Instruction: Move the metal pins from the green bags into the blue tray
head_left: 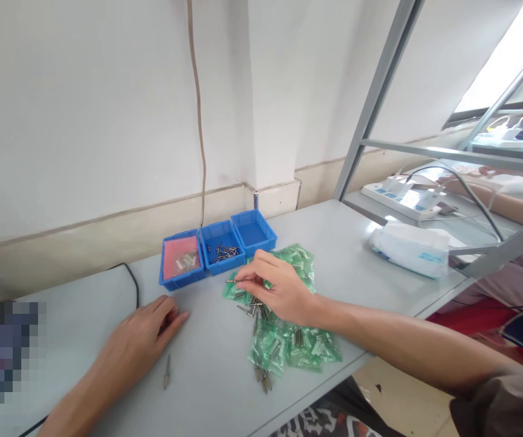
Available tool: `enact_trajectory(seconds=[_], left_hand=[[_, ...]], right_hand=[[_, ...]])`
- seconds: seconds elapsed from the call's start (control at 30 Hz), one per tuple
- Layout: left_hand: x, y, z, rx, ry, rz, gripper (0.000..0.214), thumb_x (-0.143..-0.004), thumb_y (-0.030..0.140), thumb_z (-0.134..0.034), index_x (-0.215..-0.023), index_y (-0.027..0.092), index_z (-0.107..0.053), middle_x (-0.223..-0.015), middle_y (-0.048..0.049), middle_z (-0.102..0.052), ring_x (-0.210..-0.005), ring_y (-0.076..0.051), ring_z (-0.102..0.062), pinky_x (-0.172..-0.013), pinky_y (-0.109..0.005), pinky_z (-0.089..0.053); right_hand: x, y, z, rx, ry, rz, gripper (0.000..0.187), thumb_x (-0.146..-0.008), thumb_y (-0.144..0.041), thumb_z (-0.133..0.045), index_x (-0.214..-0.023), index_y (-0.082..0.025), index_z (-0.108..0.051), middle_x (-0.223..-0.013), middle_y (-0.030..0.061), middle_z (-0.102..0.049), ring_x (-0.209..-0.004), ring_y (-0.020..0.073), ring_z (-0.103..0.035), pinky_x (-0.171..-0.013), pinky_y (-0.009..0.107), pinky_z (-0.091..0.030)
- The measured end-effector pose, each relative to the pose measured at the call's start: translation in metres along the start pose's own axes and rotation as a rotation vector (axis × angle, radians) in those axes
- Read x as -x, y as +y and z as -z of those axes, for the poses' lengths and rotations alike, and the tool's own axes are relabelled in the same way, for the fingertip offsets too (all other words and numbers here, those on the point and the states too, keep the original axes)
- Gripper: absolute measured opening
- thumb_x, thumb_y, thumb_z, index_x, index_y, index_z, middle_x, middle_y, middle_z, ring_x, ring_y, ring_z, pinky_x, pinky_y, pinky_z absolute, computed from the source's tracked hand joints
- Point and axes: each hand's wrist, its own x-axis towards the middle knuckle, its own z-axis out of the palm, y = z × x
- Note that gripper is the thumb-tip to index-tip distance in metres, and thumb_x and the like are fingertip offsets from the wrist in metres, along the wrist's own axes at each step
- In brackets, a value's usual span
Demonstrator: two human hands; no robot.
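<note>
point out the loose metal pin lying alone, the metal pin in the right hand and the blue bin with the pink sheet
loose pin (167,371): head view, mid-shaft
held pin (230,281): head view, exposed end
blue bin (183,280): head view, front wall

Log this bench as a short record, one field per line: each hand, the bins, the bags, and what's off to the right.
Right hand: pinches a pin over the green bags
Left hand: on the table, near a loose pin
Bins: three, blue, in a row
Left bin: pink sheet, small pale pieces
Middle bin: metal pins
Bags: green, overlapping, loose pins beside them
Far right: white pack
</note>
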Motion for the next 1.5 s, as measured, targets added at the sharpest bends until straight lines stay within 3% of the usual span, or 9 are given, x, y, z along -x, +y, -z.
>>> enact_trajectory(seconds=[0.67, 0.77, 0.93, 1.1, 1.27, 1.5], left_hand=[[0.001, -0.003, -0.004, -0.013, -0.026, 0.015, 0.044, -0.107, 0.060, -0.037, -0.086, 0.024, -0.050, -0.082, 0.0014, -0.062, -0.071, -0.019, -0.061, -0.066, -0.031, -0.037], [0.000, -0.003, -0.005, -0.015, -0.029, 0.014, 0.043, -0.107, 0.059, -0.037, -0.086, 0.024, -0.050, -0.082, 0.0014, -0.062, -0.071, -0.018, -0.061, -0.066, -0.030, -0.038], [0.000, -0.005, -0.006, -0.022, -0.016, 0.008, 0.042, -0.107, 0.059, -0.038, -0.086, 0.024, -0.051, -0.082, 0.0010, -0.063, -0.070, -0.019, -0.061, -0.065, -0.030, -0.037], [0.001, -0.007, -0.007, -0.023, 0.003, -0.022, 0.042, -0.107, 0.058, -0.039, -0.085, 0.024, -0.051, -0.080, 0.0010, -0.062, -0.068, -0.018, -0.060, -0.064, -0.030, -0.037], [0.001, -0.007, -0.007, -0.021, 0.012, -0.019, 0.042, -0.107, 0.057, -0.040, -0.084, 0.024, -0.050, -0.079, 0.0013, -0.062, -0.067, -0.018, -0.059, -0.063, -0.030, -0.036], [0.000, -0.006, -0.006, -0.018, 0.005, -0.011, 0.042, -0.107, 0.058, -0.040, -0.084, 0.024, -0.050, -0.079, 0.0014, -0.061, -0.067, -0.018, -0.060, -0.063, -0.029, -0.037]], right_hand=[[0.000, 0.002, 0.001, -0.046, -0.039, -0.011, 0.020, -0.111, -0.023, -0.049, -0.112, -0.020, -0.069, -0.094, 0.0049, -0.065, -0.087, 0.0172, -0.060, -0.082, 0.030, -0.051], [0.001, 0.003, 0.000, -0.123, -0.047, -0.092, 0.022, -0.111, -0.026, -0.050, -0.111, -0.020, -0.071, -0.095, 0.0050, -0.066, -0.084, 0.0165, -0.061, -0.079, 0.030, -0.051], [-0.003, 0.009, -0.001, -0.478, -0.085, -0.387, 0.024, -0.109, -0.037, -0.055, -0.108, -0.020, -0.072, -0.098, 0.0043, -0.071, -0.067, 0.0115, -0.056, -0.063, 0.026, -0.050], [-0.007, 0.017, -0.002, -0.632, -0.082, -0.466, 0.027, -0.106, -0.042, -0.061, -0.104, -0.019, -0.073, -0.092, 0.0031, -0.071, -0.063, 0.0096, -0.053, -0.062, 0.025, -0.048], [-0.005, 0.014, -0.003, -0.559, -0.055, -0.463, 0.021, -0.104, -0.041, -0.064, -0.106, -0.020, -0.069, -0.097, 0.0028, -0.072, -0.065, 0.0102, -0.054, -0.062, 0.025, -0.049], [-0.004, 0.003, 0.000, -0.281, -0.051, -0.306, 0.004, -0.099, -0.026, -0.072, -0.101, -0.022, -0.072, -0.095, 0.0006, -0.071, -0.083, 0.0137, -0.064, -0.074, 0.025, -0.051]])
